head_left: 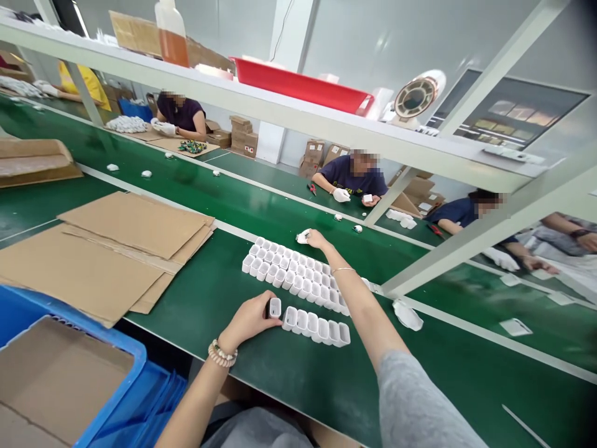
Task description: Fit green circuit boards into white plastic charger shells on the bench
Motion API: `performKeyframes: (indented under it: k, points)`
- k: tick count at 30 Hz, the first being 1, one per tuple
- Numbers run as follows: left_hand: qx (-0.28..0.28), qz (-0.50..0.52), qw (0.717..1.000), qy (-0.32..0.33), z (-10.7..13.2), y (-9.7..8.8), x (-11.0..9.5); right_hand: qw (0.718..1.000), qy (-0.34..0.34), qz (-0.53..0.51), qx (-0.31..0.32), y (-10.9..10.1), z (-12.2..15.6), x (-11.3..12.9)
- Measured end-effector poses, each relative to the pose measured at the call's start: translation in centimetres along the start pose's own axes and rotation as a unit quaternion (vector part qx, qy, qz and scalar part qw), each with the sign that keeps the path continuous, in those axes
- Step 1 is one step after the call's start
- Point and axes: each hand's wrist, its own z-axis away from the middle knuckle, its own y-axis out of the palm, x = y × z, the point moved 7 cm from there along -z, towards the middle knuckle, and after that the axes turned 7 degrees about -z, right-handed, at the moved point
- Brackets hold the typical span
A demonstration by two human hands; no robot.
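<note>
My left hand (249, 322) grips a small white open-topped plastic housing (275, 308) between thumb and fingers, at the left end of a short row of like housings (317, 326). My right hand (316, 239) reaches out over the belt, its fingers closed on a small white part (303, 236) whose details are too small to make out. Between my hands stands a block of white housings (293, 270) in several close rows, open sides up. My right forearm hides part of that block's right end.
Flattened cardboard sheets (107, 249) lie at left, above a blue crate (140, 354). Small white parts (146, 174) sit along the green belt (196, 180). A slanted shelf post (420, 242) stands at right. Co-workers (352, 177) sit across the belt. A white cloth-like item (408, 315) lies at right.
</note>
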Motion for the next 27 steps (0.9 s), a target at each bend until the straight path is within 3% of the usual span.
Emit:
performKeyframes:
  k: [3,6,10,13,15,18,23,27]
  points:
    - [-0.015,0.018,1.0,-0.01,0.1,-1.3,-0.4,0.998,-0.015,-0.063,-0.016,-1.4,2.5,0.2]
    - [-0.026,0.023,0.999,0.008,0.0,-3.9,-2.6,0.987,-0.075,-0.136,-0.034,-3.5,7.8,1.6]
    - [-0.031,-0.044,0.99,0.127,-0.8,-8.4,-9.3,0.933,-0.253,-0.239,-0.088,-6.4,18.5,6.4]
    - [-0.034,-0.109,0.973,0.202,-1.3,-11.0,-14.6,0.893,-0.355,-0.215,-0.175,-7.6,25.6,9.7]
    - [-0.013,-0.126,0.962,0.24,-1.4,-11.9,-17.1,0.86,-0.416,-0.181,-0.233,-7.9,28.8,11.3]
    - [0.014,-0.085,0.955,0.285,-1.2,-12.8,-19.2,0.829,-0.465,-0.134,-0.281,-7.8,30.9,12.5]
    - [0.034,0.063,0.934,0.349,-1.4,-13.2,-19.5,0.822,-0.476,-0.093,-0.298,-8.2,31.4,12.5]
    - [0.041,0.149,0.942,0.296,-3.3,-11.7,-18.9,0.819,-0.469,-0.067,-0.323,-8.4,31.7,12.2]
